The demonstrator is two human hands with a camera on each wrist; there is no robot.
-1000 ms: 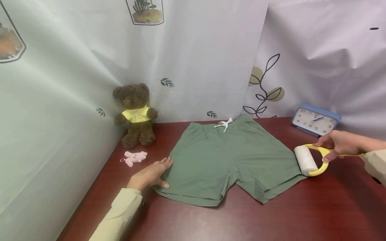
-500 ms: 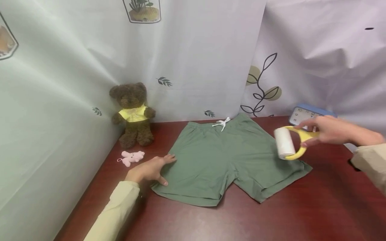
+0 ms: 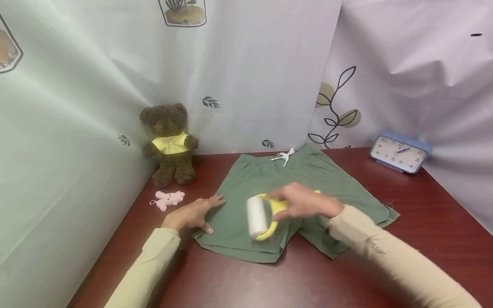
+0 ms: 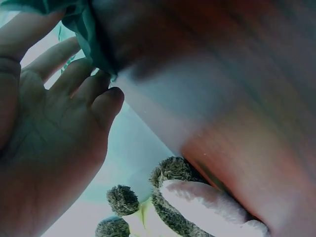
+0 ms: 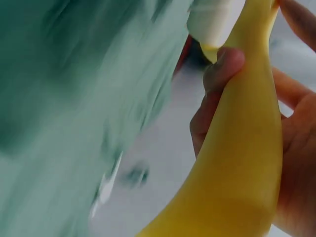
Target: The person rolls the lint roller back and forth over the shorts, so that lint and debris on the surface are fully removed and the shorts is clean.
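Observation:
Green shorts with a white drawstring lie spread on the dark red table. At the left leg's outer edge rests my left hand, its fingers extended over the cloth; the left wrist view shows the palm beside the green fabric. My right hand grips the yellow handle of a lint roller, thumb and fingers around it in the right wrist view. The white roll overlaps the left leg of the shorts in the head view. My right hand and forearm hide part of the right leg.
A brown teddy bear in a yellow shirt sits against the back-left wall. In front of it lies a small pink plush toy. A blue alarm clock stands at the back right of the table.
My right hand has lifted the lint roller off the right leg's hem and carried it leftward to the left leg. My left hand has stayed at the shorts' left edge.

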